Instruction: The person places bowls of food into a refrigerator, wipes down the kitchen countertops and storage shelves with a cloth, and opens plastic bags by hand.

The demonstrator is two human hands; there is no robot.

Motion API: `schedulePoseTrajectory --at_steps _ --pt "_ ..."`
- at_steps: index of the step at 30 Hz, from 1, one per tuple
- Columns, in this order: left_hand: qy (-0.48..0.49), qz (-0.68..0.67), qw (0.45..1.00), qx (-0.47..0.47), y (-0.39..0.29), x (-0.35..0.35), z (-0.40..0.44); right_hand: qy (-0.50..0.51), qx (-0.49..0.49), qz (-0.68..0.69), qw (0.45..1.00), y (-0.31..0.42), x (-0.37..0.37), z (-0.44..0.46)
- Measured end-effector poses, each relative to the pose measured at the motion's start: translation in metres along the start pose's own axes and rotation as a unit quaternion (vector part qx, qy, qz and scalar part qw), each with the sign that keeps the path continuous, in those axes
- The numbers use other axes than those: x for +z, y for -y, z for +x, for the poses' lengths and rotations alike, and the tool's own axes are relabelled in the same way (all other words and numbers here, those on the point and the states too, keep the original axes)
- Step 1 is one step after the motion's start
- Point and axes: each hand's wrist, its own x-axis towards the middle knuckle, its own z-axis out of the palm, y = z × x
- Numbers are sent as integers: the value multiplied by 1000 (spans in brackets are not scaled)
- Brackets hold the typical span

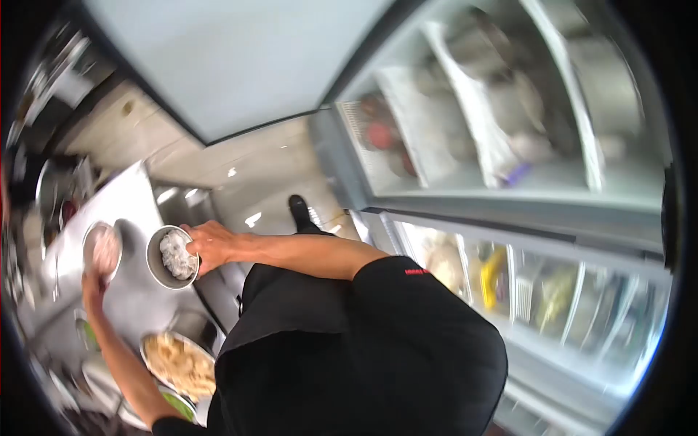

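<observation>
My right hand (209, 245) grips the rim of a round metal bowl (152, 265). Inside that bowl lies a crumpled, whitish mass (177, 253), too blurred to name. Farther left, my left hand (93, 285) holds the near edge of a second bowl (87, 243), which has pale pink food (106, 251) in it, possibly raw meat. This second bowl is over or on the steel counter (138, 291); contact is hard to judge.
A large metal bowl of pale yellowish pieces (182, 360) and a container of green food (178, 405) stand on the counter. A fridge with an open door (233, 58) and loaded shelves (465, 109) is at the right. Below me lies a tiled floor (269, 163).
</observation>
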Motion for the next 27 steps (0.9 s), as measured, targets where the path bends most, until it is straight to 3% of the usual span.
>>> schedulePoseTrajectory --at_steps 1,4,5,7,9,11,13,16,18,19,20,22,24,26,27 --pt "-124 -5 992 -28 -1 2 10 -31 58 -15 998 -19 -24 -20" --pt "-78 89 992 -45 -89 70 -29 -158 259 -18 953 -56 -124 -80" --pt "-55 97 993 -33 -108 90 -37 -275 303 -28 912 -68 -154 -101" --pt "-3 104 995 -8 -143 139 -52 -368 464 -143 793 -81 -230 -136" --pt "19 113 993 22 -164 197 -54 -416 512 -265 703 -124 -299 -182" --pt "98 147 984 30 -188 264 -52 -511 463 -397 606 -167 -350 -229" --pt "191 120 973 47 -201 332 -48 -519 540 -341 569 -187 -396 -260" --pt "225 103 968 48 -217 438 -56 -585 342 -436 592 -219 -405 -302" --pt "288 131 948 32 -212 488 -46 -557 448 -262 648 -161 -382 -266" --pt "273 148 950 35 -220 520 -60 -539 482 -63 688 -134 -370 -246" --pt "287 149 945 39 -217 545 -64 -497 500 140 696 -110 -354 -228" --pt "263 168 948 60 -192 594 -60 -388 490 342 702 -75 -323 -200" --pt "264 140 952 65 -192 642 -82 -482 466 199 715 -129 -275 -227" --pt "329 61 942 18 -211 666 -106 -535 450 175 694 -134 -287 -229" --pt "361 -4 932 18 -214 674 -113 -545 452 225 669 -118 -320 -223"
